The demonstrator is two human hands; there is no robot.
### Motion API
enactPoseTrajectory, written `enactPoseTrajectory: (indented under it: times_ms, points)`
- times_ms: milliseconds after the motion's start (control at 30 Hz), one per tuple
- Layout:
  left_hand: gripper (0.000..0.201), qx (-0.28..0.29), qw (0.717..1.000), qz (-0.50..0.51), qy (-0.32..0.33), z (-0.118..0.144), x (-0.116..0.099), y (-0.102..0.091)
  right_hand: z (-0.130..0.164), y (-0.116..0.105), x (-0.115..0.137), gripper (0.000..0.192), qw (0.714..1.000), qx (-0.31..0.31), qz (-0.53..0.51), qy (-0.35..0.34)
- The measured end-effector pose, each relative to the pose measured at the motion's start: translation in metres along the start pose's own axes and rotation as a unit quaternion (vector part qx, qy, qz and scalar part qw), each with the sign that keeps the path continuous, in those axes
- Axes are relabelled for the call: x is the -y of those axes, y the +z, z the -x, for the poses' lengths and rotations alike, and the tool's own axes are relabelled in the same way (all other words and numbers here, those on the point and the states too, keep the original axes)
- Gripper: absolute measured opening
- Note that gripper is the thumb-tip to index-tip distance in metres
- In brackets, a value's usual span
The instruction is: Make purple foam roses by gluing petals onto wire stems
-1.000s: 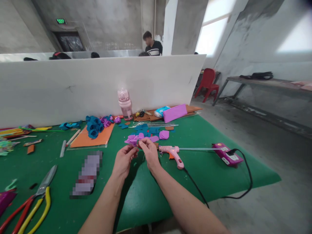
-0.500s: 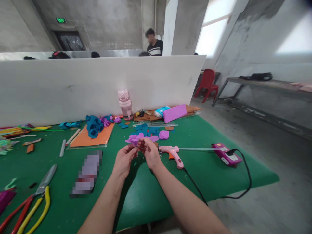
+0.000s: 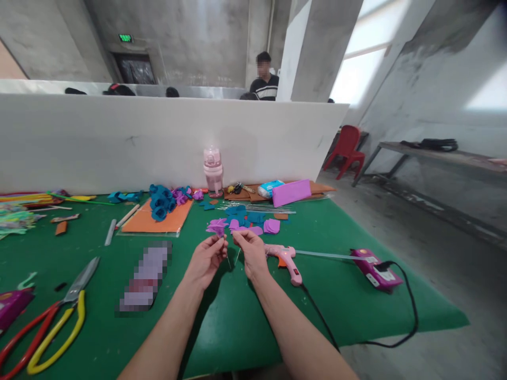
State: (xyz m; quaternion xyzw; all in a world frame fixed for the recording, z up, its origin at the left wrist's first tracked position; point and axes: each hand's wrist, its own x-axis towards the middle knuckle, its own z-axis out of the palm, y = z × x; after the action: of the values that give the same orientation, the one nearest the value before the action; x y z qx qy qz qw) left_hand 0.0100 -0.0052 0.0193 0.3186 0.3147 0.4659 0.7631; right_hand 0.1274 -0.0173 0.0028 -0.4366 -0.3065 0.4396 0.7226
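Note:
A purple flower (image 3: 216, 226), apparently of felt or thick paper, stands above my left hand (image 3: 206, 258). The left fingers are closed round its base, and a thin wire stem (image 3: 228, 262) points down below them. Just to the right, my right hand (image 3: 253, 254) is pinched shut; a thin pale strand hangs under its fingertips, and what they grip is too small to make out. Loose purple petals (image 3: 271, 226) lie beyond that hand. A pink hot glue gun (image 3: 288, 258) with a long glue stick (image 3: 325, 255) rests beside my right wrist.
Blue cut pieces (image 3: 236, 213) and wires lie behind my hands. Blue flowers (image 3: 160, 203) sit on an orange sheet (image 3: 152, 224). Shears (image 3: 75, 295) and a blurred phone-like object (image 3: 146, 277) are at left. A pink bottle (image 3: 214, 171) stands by the white partition (image 3: 166, 140); a black cord (image 3: 320, 316) trails right.
My hands have moved slightly apart, and the purple flower now shows upright above my left hand. The whole view has shifted, with the table things appearing a little further right.

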Motion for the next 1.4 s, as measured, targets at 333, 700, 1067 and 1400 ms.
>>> enactPoseTrajectory:
  times_ms: [333, 700, 1067, 1400]
  points:
    - [0.030, -0.069, 0.993, -0.065, 0.074, -0.002, 0.002, 0.003, 0.011, 0.003, 0.003, 0.027, 0.980, 0.070, 0.159, -0.099]
    - [0.031, -0.085, 0.984, -0.108, 0.112, -0.003, 0.004, 0.000, 0.018, 0.006, 0.011, 0.023, 0.922, 0.090, 0.278, -0.255]
    - [0.034, -0.082, 0.977, -0.154, 0.125, -0.003, 0.004, -0.001, 0.016, 0.006, 0.006, 0.023, 0.946, 0.093, 0.231, -0.207]
    - [0.032, -0.081, 0.979, -0.160, 0.102, -0.005, 0.006, -0.005, 0.016, 0.004, 0.008, 0.025, 0.932, 0.084, 0.272, -0.223]
